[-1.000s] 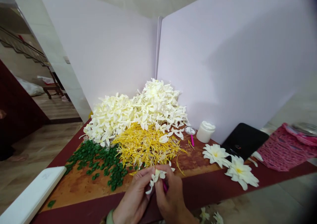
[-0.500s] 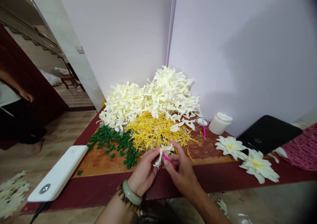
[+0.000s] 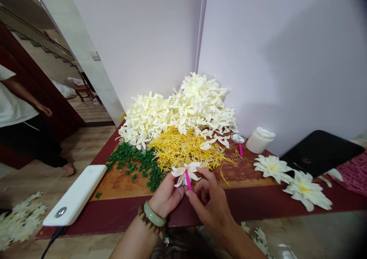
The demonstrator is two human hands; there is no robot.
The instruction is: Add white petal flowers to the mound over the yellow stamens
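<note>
My left hand point(image 3: 169, 198) pinches a white artificial flower point(image 3: 179, 172) with spread petals, just above the table's front edge. Across the middle of that flower lies a slim pink stick point(image 3: 188, 180). The thumb and fingers of my right hand point(image 3: 210, 198) are closed at the stick's lower end. Behind both hands spreads a heap of yellow stamen-like strands point(image 3: 183, 150). Small green pieces point(image 3: 137, 161) lie to its left. A large pile of white petals point(image 3: 197, 106) rises at the back against the wall.
At right stand a white jar point(image 3: 260, 140), a small dish of white paste point(image 3: 237, 138), two finished-looking flowers point(image 3: 306, 189) and a black device point(image 3: 321, 152). A white power bank point(image 3: 76, 194) with a cable lies left. A person point(image 3: 23, 110) walks beyond the table.
The flower has turned and its petals now spread open toward me, with the pink stick more upright over it. At left, the other person has moved to the right.
</note>
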